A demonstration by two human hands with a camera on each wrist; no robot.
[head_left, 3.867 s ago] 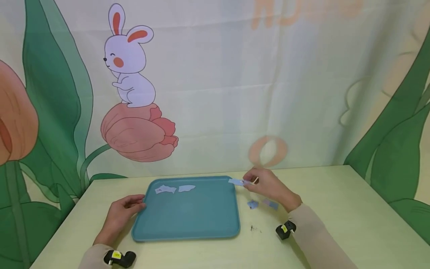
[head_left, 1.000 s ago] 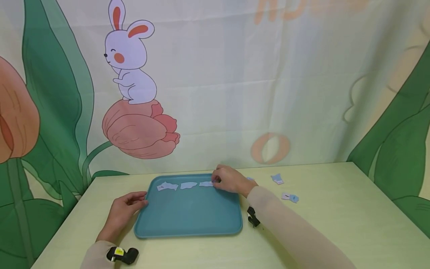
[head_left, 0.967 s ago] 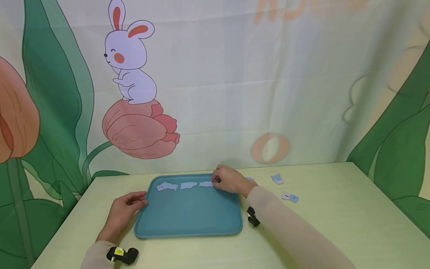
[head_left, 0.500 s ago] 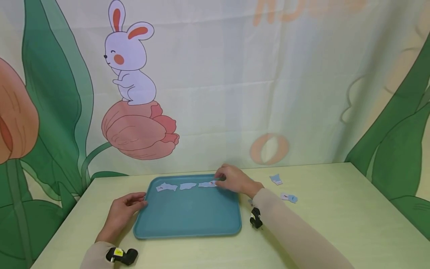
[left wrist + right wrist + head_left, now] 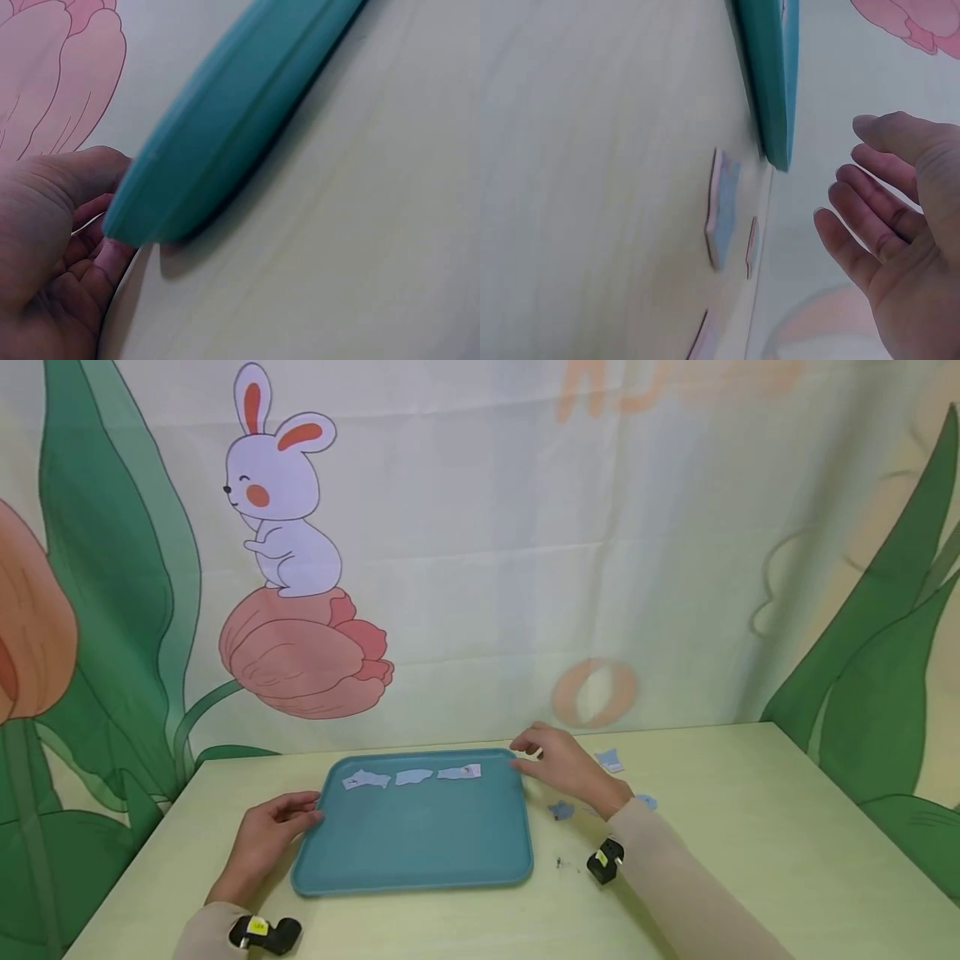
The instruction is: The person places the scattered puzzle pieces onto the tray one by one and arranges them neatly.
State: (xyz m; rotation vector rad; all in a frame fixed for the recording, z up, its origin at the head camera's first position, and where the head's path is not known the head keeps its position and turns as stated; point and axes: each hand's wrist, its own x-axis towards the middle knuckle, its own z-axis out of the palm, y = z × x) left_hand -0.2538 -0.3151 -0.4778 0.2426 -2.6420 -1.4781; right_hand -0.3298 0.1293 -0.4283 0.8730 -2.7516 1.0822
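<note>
The teal tray (image 5: 412, 847) lies on the table, its left rim held by my left hand (image 5: 264, 837). In the left wrist view the thumb (image 5: 94, 169) is at the tray's edge and the other fingers are partly hidden behind it. Three flat light blue cardboard pieces with wavy edges lie in a row along the back of the tray: a left piece (image 5: 367, 779), a middle piece (image 5: 414, 777) and a right piece (image 5: 459, 772). My right hand (image 5: 566, 767) is over the tray's back right corner, fingers apart and holding nothing.
Right of the tray lie more light blue pieces: a small piece (image 5: 561, 811), a back piece (image 5: 610, 761) and one partly hidden piece (image 5: 647, 802) by the right sleeve. Small dark specks (image 5: 558, 862) are on the table. A printed curtain (image 5: 480, 568) hangs behind.
My right hand brought the third piece onto the tray from the right, let it go beside the other two, and has drawn back right. The left hand stays on the tray's rim.
</note>
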